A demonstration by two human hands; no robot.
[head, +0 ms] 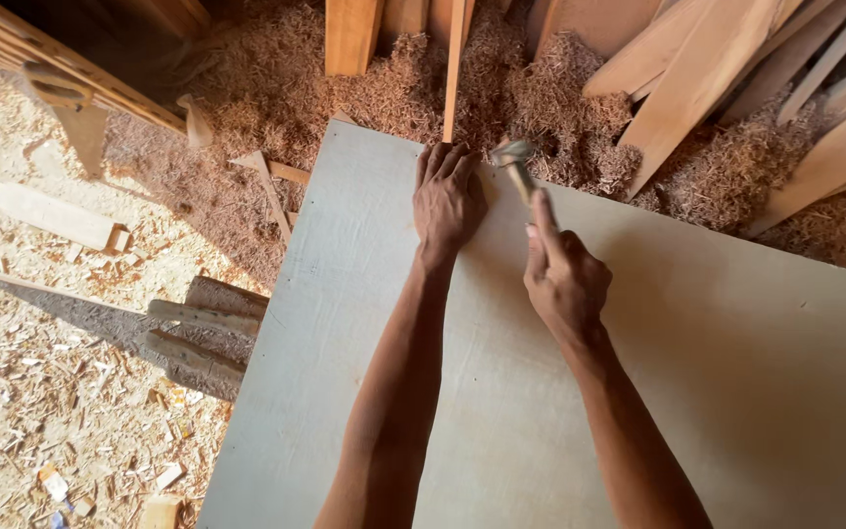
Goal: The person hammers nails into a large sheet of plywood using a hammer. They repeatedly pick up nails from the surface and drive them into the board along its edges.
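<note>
Hands at work on a pale plywood sheet (697,392), seen from above. Left hand (446,201) lies flat, palm down, on the sheet near its far edge, fingers extended and held close together, gripping nothing; the fingertips reach almost to the edge. Right hand (565,279) is closed around the wooden handle of a hammer (516,167), index finger stretched along the handle toward the head. Hammer head, metal and grey, sits just beside the left hand's fingers, near the far edge of the sheet; whether it touches the sheet cannot be told. Both forearms extend up from the lower frame across the sheet.

Beyond the far edge lies a thick bed of reddish wood shavings (560,98). A thin wooden strip (454,69) stands upright just past the left fingertips. Several planks (697,78) lean at angles at upper right. To the left, the ground (31,392) is strewn with chips and offcuts; a short flat offcut (51,216) lies there, and rough timber pieces (203,338) project from beneath the sheet's left edge.
</note>
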